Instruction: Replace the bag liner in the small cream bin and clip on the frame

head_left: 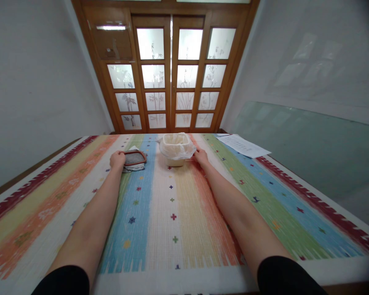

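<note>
My left hand (117,159) is closed on the left edge of a small rounded piece with a brown frame and a grey face (134,158); I cannot tell its exact kind. Under it lies a crumpled grey-and-white cloth (134,167). In the middle, toward the far edge, stands a small cream bin (174,162), lined with a translucent plastic bag (180,152) folded over its rim. At the bin's right side, the fingers of my right hand (201,156) pinch the edge of the bag. The inside of the bin hardly shows.
A striped, multicoloured tablecloth (162,213) covers the table. Printed paper sheets (243,146) lie at the far right. A greenish glass panel (307,151) leans against the right wall, and wooden doors with glass panes (172,73) stand beyond the table.
</note>
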The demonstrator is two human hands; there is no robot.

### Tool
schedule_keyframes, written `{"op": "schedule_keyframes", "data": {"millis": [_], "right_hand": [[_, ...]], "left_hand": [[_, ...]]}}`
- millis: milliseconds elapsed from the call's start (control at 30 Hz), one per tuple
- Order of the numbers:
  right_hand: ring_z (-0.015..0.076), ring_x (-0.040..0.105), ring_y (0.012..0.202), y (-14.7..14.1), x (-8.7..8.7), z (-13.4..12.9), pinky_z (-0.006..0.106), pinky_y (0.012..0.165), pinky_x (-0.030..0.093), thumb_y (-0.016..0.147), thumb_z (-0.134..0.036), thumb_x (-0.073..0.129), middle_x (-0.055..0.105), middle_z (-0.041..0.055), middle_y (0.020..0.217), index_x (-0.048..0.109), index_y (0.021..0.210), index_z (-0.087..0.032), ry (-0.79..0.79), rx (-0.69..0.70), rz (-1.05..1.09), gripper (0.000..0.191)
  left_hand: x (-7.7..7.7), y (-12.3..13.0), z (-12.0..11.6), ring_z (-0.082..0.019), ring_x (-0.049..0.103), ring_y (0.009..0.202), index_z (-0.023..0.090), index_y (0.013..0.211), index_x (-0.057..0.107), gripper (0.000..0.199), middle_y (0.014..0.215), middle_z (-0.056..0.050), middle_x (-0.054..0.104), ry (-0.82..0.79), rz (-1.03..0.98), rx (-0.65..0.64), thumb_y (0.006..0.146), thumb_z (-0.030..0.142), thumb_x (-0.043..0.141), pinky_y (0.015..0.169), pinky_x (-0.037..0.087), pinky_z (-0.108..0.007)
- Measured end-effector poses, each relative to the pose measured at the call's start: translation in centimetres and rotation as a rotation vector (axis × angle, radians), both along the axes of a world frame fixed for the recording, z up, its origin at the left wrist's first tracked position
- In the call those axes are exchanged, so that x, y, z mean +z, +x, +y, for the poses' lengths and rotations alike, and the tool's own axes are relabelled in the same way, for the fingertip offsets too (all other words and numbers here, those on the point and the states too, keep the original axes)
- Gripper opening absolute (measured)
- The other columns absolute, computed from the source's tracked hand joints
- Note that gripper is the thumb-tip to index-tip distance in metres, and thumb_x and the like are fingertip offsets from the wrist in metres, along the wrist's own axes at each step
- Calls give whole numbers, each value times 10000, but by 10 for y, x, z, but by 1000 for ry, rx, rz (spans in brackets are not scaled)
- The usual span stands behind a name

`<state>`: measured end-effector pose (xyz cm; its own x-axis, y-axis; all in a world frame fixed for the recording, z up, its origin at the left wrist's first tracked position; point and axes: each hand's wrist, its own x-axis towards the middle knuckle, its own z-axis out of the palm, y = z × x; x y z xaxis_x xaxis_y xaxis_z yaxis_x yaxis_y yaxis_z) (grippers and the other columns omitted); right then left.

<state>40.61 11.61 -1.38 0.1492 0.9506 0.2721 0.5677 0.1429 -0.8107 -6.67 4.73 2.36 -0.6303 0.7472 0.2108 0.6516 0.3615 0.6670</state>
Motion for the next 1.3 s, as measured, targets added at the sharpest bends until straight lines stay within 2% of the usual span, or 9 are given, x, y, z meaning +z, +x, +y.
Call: {"op": "schedule_keyframes", "data": {"millis": [300, 567, 900, 1167, 1300], "right_hand": [[231, 713, 943, -1, 1, 0, 315, 876, 527, 952, -408, 525, 816, 66, 1039, 819, 1047, -193, -14, 0, -24, 376], [240, 711, 927, -6, 8, -9, 330, 878, 533, 928, -357, 571, 819, 73, 1034, 825, 1064, -196, -32, 5, -38, 330], [270, 711, 1019, -10, 15, -19, 378, 942, 536, 883, -331, 632, 821, 78, 1069, 822, 1079, -204, -48, 26, 0, 301], [306, 713, 1055, -15, 28, -31, 405, 949, 547, 873, -328, 657, 828, 81, 1017, 830, 1017, -218, -53, 35, 90, 250], [303, 718, 1071, -20, 32, -35, 430, 965, 553, 910, -381, 611, 825, 78, 1029, 824, 1070, -216, -37, 53, 138, 314]], "left_hand": [[4, 5, -4, -407, 679, 1207, 253, 1170, 816, 369, 1234, -168, 775, -14, 19, 61, 952, 339, 531, 1024, 504, -559], [2, 12, -6, -348, 699, 1200, 216, 1269, 788, 414, 1275, -149, 770, 31, 23, 17, 937, 248, 543, 1028, 535, -449], [0, 13, -8, -354, 699, 1191, 197, 1285, 777, 448, 1239, -158, 779, 51, -2, 12, 882, 228, 584, 1005, 543, -435], [-1, 10, -11, -339, 707, 1162, 204, 1238, 789, 408, 1221, -145, 784, 53, -38, 73, 909, 239, 549, 979, 539, -413], [1, 8, -14, -375, 673, 1182, 192, 1178, 778, 375, 1238, -195, 745, 47, -36, 171, 955, 328, 509, 984, 529, -479]]}}
